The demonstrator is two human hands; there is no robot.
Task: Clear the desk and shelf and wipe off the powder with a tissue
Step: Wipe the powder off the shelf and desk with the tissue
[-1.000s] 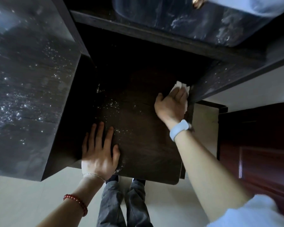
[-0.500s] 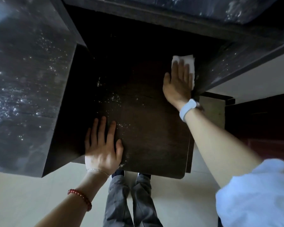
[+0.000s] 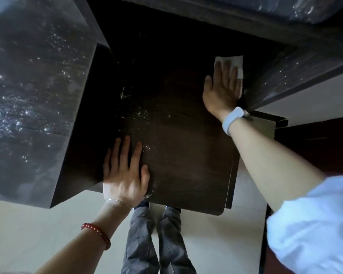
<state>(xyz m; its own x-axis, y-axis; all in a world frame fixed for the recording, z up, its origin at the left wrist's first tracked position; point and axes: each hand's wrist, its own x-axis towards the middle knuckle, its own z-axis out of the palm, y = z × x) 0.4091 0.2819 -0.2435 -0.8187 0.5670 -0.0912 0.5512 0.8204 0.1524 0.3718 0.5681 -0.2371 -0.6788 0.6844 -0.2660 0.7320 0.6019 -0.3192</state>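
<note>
The dark shelf sits low under the desk, and white powder lies mostly on its left part. The right hand presses flat, fingers straight, on the tissue at the far right corner, probably to begin a wiping stroke there. The left hand rests open on the front edge (likely for support).

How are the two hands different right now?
The right hand presses a white tissue flat against the far part of the dark desk; the left hand rests bare on the near edge, holding nothing. The right wrist wears a pale band; the left arm wears a thin chain and a red bead bracelet. White powder lies beside the left hand. Both hands lie flat, fingers straight.
</note>
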